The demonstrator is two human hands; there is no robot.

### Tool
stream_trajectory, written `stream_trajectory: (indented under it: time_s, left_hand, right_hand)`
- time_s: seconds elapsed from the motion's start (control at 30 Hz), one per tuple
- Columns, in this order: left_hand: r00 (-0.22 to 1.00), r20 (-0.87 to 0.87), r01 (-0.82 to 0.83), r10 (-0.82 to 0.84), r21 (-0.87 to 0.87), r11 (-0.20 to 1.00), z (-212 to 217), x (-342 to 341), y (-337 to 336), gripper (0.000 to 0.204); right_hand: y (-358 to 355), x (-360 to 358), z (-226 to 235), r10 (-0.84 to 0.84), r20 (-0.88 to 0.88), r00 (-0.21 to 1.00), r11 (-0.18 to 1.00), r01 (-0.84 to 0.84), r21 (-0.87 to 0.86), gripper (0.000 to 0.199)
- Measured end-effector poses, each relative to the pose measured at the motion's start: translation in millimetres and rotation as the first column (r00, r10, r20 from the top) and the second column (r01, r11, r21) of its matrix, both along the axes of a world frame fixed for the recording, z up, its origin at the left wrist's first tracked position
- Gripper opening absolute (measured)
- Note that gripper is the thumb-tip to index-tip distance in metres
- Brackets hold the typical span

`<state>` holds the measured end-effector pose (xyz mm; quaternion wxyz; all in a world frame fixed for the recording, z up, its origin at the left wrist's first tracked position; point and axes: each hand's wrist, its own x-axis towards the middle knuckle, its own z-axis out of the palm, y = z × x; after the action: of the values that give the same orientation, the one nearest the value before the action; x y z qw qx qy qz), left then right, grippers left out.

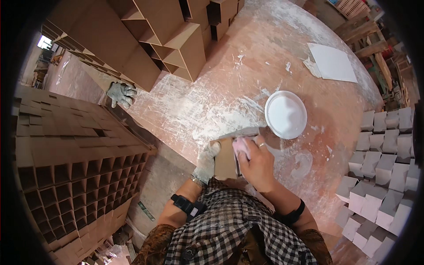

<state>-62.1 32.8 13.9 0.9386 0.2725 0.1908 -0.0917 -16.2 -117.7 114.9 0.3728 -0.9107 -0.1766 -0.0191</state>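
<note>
My left hand (206, 163), in a whitish work glove, grips the left side of a small brown cardboard box (225, 160) close to my body. A pink sponge-like pad (241, 147) is squeezed in my bare right hand (257, 164), against the box's right edge; whether it touches is hard to tell. The fingers partly cover the pad. Just beyond my right hand stands a round white tub (305, 115) with something smooth and white inside.
Brown cardboard boxes (192, 53) are stacked at the far left, with a grey glove (121, 94) beside them. Gridded stacks of open brown boxes (84, 170) fill the left. White-faced boxes (384, 170) pile up at right. A white sheet (333, 62) lies on the white-smeared tabletop (212, 106).
</note>
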Motion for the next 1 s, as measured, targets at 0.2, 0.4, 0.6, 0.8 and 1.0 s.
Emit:
stream_trajectory:
  time_s: [0.2, 0.4, 0.6, 0.8, 1.0]
  left_hand:
    - [0.997, -0.074, 0.021, -0.017, 0.043, 0.999, -13, 1, -2, 0.048]
    - [0.999, 0.014, 0.034, -0.035, 0.091, 0.995, -1, 3, -7, 0.048]
    - [0.996, 0.061, 0.056, -0.063, 0.113, 0.992, -5, -3, -8, 0.042]
    - [0.994, 0.073, 0.057, -0.078, 0.261, 0.964, -13, -6, -10, 0.037]
    - [0.999, 0.038, 0.003, -0.014, 0.288, 0.958, 7, -1, -25, 0.032]
  right_hand:
    - [0, 21, -3, -0.113, -0.013, 0.993, 0.994, 0.113, -0.008, 0.024]
    - [-12, 30, -12, -0.127, -0.115, 0.985, 0.989, 0.135, 0.063, 0.022]
    - [-35, 36, -35, -0.191, -0.265, 0.945, 0.976, 0.211, 0.049, 0.024]
    - [-44, 50, -42, -0.271, -0.28, 0.921, 0.96, 0.239, -0.144, 0.029]
    - [-54, 63, -39, -0.334, -0.302, 0.893, 0.905, 0.214, -0.368, 0.029]
